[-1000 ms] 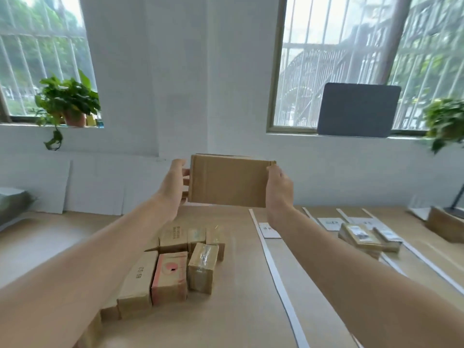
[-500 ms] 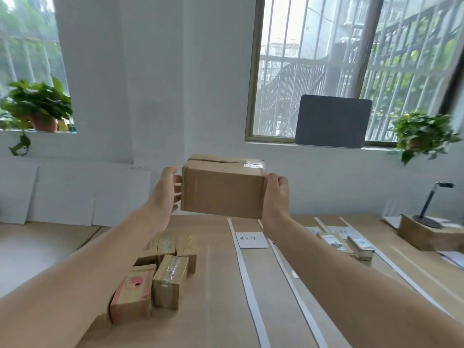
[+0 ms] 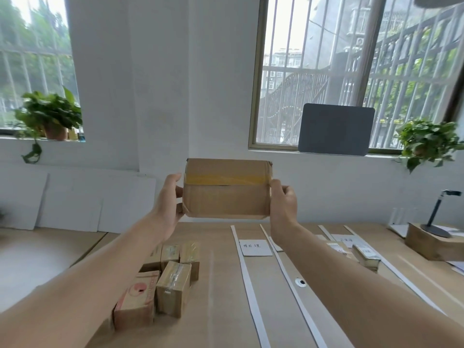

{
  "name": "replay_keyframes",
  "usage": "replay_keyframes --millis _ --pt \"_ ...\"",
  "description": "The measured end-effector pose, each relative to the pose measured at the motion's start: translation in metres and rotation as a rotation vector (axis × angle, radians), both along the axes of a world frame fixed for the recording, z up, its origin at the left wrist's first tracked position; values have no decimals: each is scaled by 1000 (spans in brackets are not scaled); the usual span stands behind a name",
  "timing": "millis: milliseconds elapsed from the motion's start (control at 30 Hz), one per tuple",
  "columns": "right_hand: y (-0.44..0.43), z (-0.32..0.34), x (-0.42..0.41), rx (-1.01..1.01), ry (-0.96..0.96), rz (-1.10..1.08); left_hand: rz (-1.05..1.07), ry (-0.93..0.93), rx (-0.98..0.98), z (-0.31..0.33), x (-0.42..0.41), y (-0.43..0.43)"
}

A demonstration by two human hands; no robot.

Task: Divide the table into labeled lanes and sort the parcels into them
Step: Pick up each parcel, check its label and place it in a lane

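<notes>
Parcel (image 3: 226,194): brown box with a yellow tape band, held in the air above the label (image 3: 255,247), clear of the desk (image 3: 218,310).
Left grip (image 3: 168,204): curled round the parcel's left end.
Right grip (image 3: 282,209): curled round its right end.
Label: white handwritten card, flat on the desk between two white strips (image 3: 247,280).
Pile (image 3: 170,280): small taped boxes on the desk, left of the label and nearer the person.
Two parcels (image 3: 365,254): on the desk, right of the label, past further strips.
</notes>
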State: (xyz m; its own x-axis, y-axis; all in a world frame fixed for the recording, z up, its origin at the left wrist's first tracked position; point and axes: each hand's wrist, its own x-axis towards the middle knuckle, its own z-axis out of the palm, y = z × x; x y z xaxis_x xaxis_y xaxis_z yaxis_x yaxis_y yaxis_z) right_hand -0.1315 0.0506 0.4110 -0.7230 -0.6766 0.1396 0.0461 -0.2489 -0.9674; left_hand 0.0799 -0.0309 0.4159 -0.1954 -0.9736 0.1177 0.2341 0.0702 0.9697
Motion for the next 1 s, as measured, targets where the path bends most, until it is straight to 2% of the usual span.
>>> replay_keyframes --millis 233,600,867,1000 --pt "3 -11 17 12 -31 64 -76 -73 12 -10 16 10" --pt "4 -22 29 55 -19 88 6 -121 -9 -14 37 18" --pt "4 -38 36 3 -84 179 -18 -49 34 -10 41 26" --pt "4 -47 40 9 -67 234 48 7 9 -6 38 25"
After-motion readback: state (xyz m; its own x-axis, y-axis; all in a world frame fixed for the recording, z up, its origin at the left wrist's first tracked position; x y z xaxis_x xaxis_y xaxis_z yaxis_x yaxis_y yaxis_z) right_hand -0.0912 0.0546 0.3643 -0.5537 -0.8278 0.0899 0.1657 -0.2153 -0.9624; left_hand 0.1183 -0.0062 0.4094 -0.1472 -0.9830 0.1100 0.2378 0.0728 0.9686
